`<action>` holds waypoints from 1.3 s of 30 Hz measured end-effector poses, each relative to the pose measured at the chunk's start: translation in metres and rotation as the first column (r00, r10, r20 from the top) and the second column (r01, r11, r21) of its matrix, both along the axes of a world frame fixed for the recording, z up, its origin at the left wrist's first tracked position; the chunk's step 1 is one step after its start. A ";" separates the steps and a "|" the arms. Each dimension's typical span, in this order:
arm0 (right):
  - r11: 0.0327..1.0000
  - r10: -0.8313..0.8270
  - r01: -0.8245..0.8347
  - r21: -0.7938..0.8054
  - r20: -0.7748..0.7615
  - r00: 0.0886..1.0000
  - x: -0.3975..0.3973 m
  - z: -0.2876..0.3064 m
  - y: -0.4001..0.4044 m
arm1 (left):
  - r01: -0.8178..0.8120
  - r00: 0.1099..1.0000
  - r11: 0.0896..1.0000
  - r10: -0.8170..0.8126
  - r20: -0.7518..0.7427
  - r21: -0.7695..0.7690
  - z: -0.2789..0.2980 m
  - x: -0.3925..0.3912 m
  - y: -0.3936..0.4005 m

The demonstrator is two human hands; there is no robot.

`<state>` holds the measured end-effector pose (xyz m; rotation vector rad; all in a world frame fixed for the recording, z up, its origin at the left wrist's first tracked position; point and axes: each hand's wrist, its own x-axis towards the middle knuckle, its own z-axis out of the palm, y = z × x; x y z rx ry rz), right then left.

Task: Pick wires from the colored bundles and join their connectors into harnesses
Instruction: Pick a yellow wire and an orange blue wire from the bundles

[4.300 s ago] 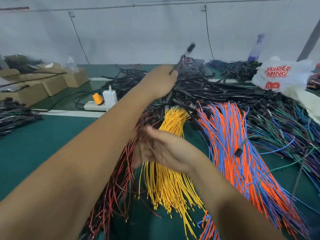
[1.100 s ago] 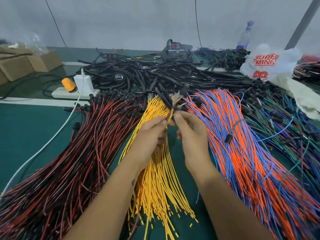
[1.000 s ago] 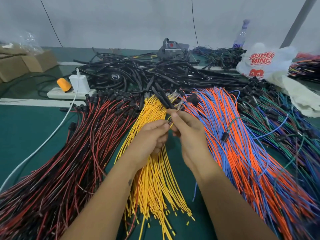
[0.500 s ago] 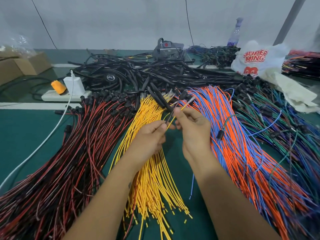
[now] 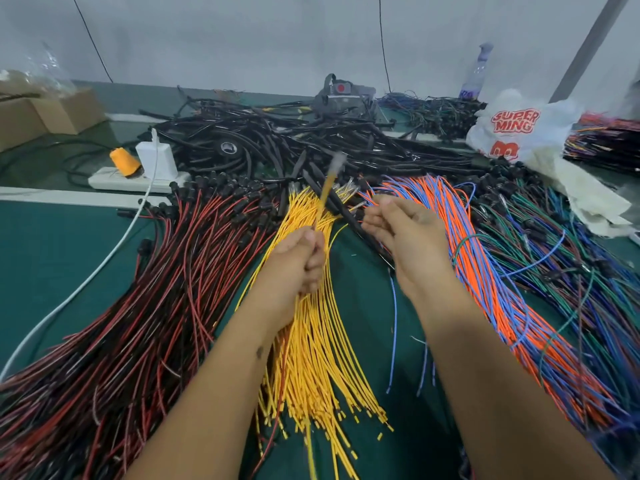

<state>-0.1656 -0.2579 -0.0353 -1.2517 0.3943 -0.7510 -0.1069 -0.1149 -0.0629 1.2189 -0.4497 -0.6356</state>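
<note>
My left hand (image 5: 298, 261) grips a yellow wire (image 5: 327, 187) that rises from my fist, its clear connector tip blurred near the black cable pile. Below lies the yellow wire bundle (image 5: 311, 358). My right hand (image 5: 405, 230) hovers beside the orange and blue bundle (image 5: 485, 271), fingers loosely curled; a thin blue wire (image 5: 393, 323) hangs under it, and whether the fingers hold it is unclear. The red and black bundle (image 5: 138, 306) lies to the left, and the green and blue bundle (image 5: 571, 271) to the right.
A heap of black cables (image 5: 277, 140) fills the back of the green table (image 5: 52, 254). A white power strip (image 5: 114, 181) with a charger and an orange plug sits at the back left, cardboard boxes (image 5: 41, 112) behind it. A white plastic bag (image 5: 516, 126) lies at the back right.
My hands have separated: the right one moved right toward the orange and blue bundle, while the left one lifted the yellow wire upward.
</note>
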 end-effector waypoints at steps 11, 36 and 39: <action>0.436 -0.475 -0.350 -0.830 -0.542 0.693 0.046 -0.021 -0.016 | -0.185 0.963 0.961 0.135 -0.235 -0.206 -0.006 0.015 0.005; 0.170 -0.699 -0.306 -0.937 -0.334 0.633 0.001 -0.008 -0.048 | -0.192 0.979 0.981 0.189 -0.075 -0.034 -0.004 0.010 -0.003; 0.046 -0.699 -0.498 -0.866 -0.384 0.604 -0.012 -0.016 -0.049 | -0.190 0.981 0.981 0.189 0.046 0.031 -0.003 0.005 -0.005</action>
